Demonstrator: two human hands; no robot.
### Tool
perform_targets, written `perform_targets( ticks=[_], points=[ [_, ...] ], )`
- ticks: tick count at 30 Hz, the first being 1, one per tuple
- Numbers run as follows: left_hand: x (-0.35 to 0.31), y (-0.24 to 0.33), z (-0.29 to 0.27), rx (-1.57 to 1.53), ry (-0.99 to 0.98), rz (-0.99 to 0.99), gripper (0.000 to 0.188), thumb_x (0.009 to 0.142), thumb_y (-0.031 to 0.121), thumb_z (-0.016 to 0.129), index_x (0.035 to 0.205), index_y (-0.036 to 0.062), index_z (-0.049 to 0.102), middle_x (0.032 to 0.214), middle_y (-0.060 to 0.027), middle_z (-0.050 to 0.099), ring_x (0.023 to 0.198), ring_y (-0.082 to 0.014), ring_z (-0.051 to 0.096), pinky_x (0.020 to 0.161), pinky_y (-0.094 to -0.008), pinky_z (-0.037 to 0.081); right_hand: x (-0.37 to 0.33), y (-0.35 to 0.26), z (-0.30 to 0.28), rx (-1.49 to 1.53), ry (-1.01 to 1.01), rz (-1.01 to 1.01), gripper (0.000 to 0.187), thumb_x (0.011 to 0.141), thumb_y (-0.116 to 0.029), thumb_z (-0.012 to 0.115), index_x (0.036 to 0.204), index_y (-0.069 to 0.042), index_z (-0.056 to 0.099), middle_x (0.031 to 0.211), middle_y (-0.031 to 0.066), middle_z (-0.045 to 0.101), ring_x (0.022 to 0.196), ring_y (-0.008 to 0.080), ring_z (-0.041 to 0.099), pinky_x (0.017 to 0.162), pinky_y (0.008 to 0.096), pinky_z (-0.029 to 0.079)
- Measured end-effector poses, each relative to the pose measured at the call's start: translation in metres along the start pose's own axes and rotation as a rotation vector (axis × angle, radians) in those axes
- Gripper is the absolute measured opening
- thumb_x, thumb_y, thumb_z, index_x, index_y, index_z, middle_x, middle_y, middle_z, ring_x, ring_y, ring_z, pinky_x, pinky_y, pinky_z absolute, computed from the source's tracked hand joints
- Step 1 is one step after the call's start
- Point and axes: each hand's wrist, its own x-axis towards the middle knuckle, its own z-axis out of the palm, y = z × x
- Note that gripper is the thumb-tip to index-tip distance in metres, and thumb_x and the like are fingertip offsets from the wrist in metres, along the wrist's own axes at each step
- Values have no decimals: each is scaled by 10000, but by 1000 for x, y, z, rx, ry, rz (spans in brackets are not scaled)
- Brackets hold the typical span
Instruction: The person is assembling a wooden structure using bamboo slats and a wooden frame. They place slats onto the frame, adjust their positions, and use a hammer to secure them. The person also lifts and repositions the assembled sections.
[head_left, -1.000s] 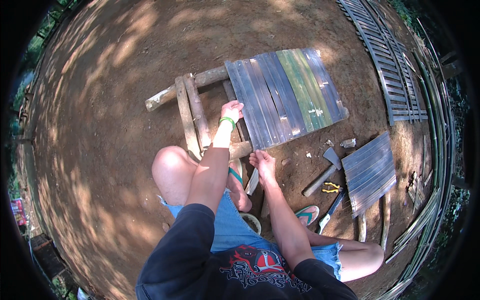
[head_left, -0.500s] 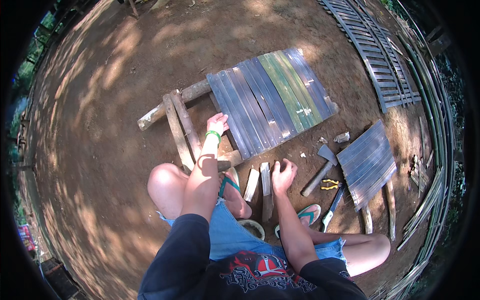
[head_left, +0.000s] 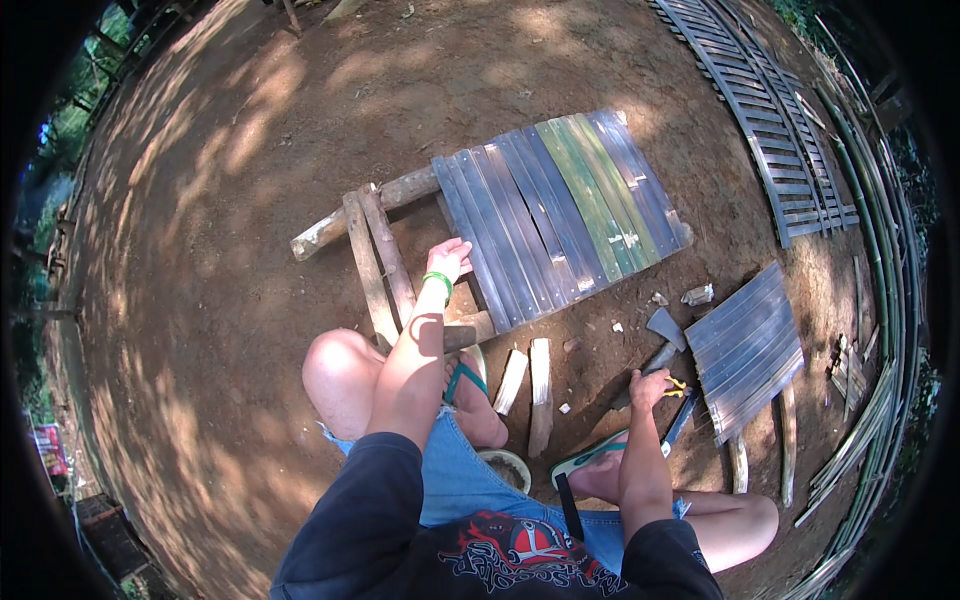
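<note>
My left hand [head_left: 450, 258], with a green band at its wrist, is at the near-left edge of a panel of dark and green slats [head_left: 545, 215]. Its fingers are drawn together; whatever they hold, if anything, is too small to see. The panel lies on a frame of round poles [head_left: 408, 186]. To the right, my right hand [head_left: 650, 388] reaches down over the handle of an axe [head_left: 664, 328]. Yellow-handled pliers [head_left: 680, 387] lie right beside its fingers, partly covered. Whether it grips the handle or the pliers cannot be seen.
A smaller slatted panel [head_left: 745, 345] leans at the right, with a long blade with a pale handle [head_left: 680, 420] beside it. Split wood pieces [head_left: 540, 395] and a bowl [head_left: 507, 467] lie near my feet. Bamboo poles [head_left: 880, 250] and a slatted rack [head_left: 765, 130] line the right side.
My right hand has moved right, from beside the split wood to the axe handle and pliers. My left hand stays at the panel's edge. The whole view has shifted slightly.
</note>
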Motion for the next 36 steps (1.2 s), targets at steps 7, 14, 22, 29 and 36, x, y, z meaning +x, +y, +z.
perform_targets(
  ticks=[7,14,22,29,36],
  points=[
    [-3,0,-2,16,3,-6,566,874,126,751,1348,-70,513,1248,-209,626,965,-285,672,778,-409,619,15,-5,-2,20,-118,21,670,804,-251,766,1230,96,383,1138,374,588,1122,494,574,965,482,482],
    [-8,7,4,-19,-26,-20,549,885,126,735,1342,-79,513,1229,-204,632,955,-266,672,763,-391,623,25,26,26,79,46,-63,615,850,-226,682,1238,124,358,1112,407,582,1062,544,579,926,543,468],
    [-7,10,-8,3,2,-17,598,894,171,737,1384,-63,488,1155,-164,663,930,-224,679,767,-353,612,20,9,13,133,-46,82,611,872,-293,622,1246,121,374,1140,410,577,1098,528,577,955,539,461],
    [1,3,-7,-38,-39,-9,553,896,150,726,1356,-72,511,1116,-163,662,864,-224,685,742,-358,618,19,3,-18,273,-41,90,619,885,-435,663,1149,113,548,1045,320,667,1035,436,645,922,465,484],
    [-7,4,-9,36,-2,2,573,903,148,719,1369,-93,488,1131,-170,657,826,-190,672,728,-326,619,-45,-26,-33,672,-235,-199,347,945,-337,650,930,7,611,632,72,576,532,157,562,509,323,458]
  ],
)
